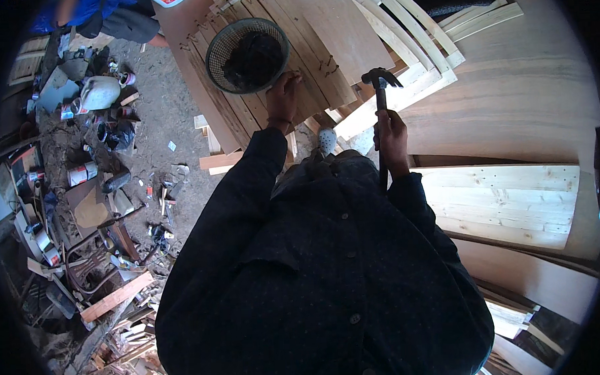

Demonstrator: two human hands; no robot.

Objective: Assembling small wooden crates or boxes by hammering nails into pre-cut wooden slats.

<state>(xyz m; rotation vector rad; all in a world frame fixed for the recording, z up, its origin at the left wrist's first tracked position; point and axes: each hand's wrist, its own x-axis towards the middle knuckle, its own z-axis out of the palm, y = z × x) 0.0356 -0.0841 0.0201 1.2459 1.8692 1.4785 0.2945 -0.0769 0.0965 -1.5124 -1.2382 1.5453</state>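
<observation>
My right hand (pixel 393 136) is wrapped round the handle of a claw hammer (pixel 381 85), held upright with its dark head at the top. My left hand (pixel 284 99) is over the wooden boards (pixel 307 61), beside the near right rim of a round mesh basket (pixel 214 53). Its fingers are curled together; anything between them is too small to make out. Inside the basket lies a crumpled black plastic bag (pixel 252 57). Several nails (pixel 329 66) stick up from the boards to the right of the basket, and more stand at the boards' far left end.
Plywood sheets (pixel 501 81) and a pale planked panel (pixel 505 197) lie to my right. Curved wooden strips (pixel 413 25) are stacked at the far right. Cans, a white jug (pixel 100 93) and scrap litter the left floor. Another person's leg (pixel 126 28) shows at the far left.
</observation>
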